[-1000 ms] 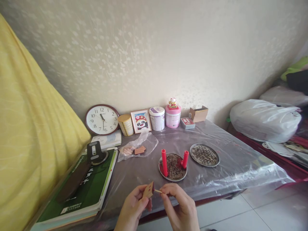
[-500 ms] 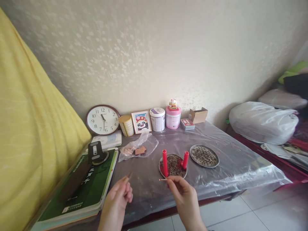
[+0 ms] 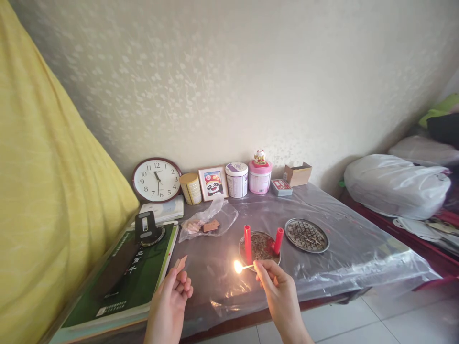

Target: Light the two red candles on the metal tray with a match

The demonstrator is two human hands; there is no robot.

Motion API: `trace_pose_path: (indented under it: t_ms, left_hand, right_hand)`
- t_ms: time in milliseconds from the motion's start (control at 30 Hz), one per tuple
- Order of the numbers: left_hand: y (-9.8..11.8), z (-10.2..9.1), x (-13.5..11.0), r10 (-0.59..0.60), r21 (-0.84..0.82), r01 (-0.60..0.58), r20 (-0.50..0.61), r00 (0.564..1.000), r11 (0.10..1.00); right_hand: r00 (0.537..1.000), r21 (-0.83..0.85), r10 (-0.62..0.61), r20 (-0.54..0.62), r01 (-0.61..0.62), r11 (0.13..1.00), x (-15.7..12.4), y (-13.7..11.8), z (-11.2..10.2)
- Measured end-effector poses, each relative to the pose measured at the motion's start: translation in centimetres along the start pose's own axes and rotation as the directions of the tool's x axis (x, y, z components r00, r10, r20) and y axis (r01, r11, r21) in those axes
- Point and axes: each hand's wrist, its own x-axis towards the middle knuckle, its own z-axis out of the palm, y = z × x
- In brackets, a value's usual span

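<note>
My right hand (image 3: 278,286) pinches a burning match (image 3: 242,266), its flame pointing left just in front of a round metal tray (image 3: 260,246). Two red candles stand on that tray, a taller one (image 3: 247,244) on the left and a shorter tilted one (image 3: 278,240) on the right. Neither candle shows a flame. My left hand (image 3: 172,298) is closed on a small matchbox (image 3: 180,263), held low near the table's front edge, beside the green book (image 3: 125,282).
A second round metal tray (image 3: 307,235) lies to the right. A clear plastic bag (image 3: 210,222), a wall clock (image 3: 157,180), tins, a small framed picture and a cardboard box line the back. Plastic sheeting covers the table (image 3: 340,258). A white bag (image 3: 394,184) lies at the right.
The hands drew apart after the match met the box. The match went from unlit to a bright flame, and my right hand carried it closer to the candles.
</note>
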Motion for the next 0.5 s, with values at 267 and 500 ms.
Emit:
trace_pose_path:
  t_ms: [267,500]
  left_hand:
    - [-0.15,-0.04,-0.18,-0.011,0.013,0.012,-0.023,1.000,1.000]
    - [-0.18,-0.17,-0.08,-0.011,0.013,0.011,-0.025,1.000,1.000]
  right_hand:
    - [1.000,0.032,-0.017,0.013,0.016,0.999,-0.06,-0.72,-0.13]
    - [0.999,0.036,-0.013,0.032,0.012,0.999,0.01,-0.48,-0.03]
